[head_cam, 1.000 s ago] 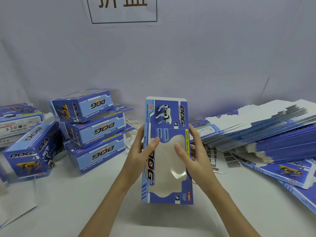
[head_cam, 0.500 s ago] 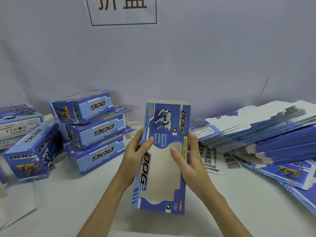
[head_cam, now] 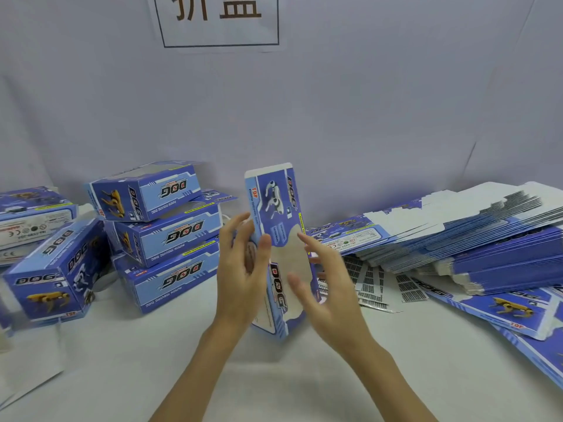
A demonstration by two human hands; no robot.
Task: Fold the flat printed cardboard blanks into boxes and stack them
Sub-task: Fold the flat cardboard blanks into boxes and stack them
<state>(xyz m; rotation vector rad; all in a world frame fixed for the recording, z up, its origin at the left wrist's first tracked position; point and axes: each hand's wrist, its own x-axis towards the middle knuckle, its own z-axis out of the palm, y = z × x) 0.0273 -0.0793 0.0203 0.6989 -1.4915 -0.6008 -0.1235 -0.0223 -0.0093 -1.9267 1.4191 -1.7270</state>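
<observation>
I hold one blue printed "DOG" cardboard blank (head_cam: 275, 202) upright over the middle of the table; it is turned edge-on and partly opened, its cut-out window facing me. My left hand (head_cam: 240, 269) pinches its left edge, thumb in front and fingers behind. My right hand (head_cam: 326, 287), blurred, has its fingers spread and straight against the blank's right side. Three folded boxes (head_cam: 170, 233) lie stacked to the left. A thick pile of flat blanks (head_cam: 487, 239) lies on the right.
More folded boxes (head_cam: 51, 269) stand at the far left of the white table (head_cam: 122, 360). Loose blanks (head_cam: 511, 309) spread toward the right front edge. A sign (head_cam: 219, 16) hangs on the grey backdrop behind.
The blank has turned from flat-on to edge-on and begun to open. My left hand shifted round its left edge; my right hand loosened its grip and spread its fingers.
</observation>
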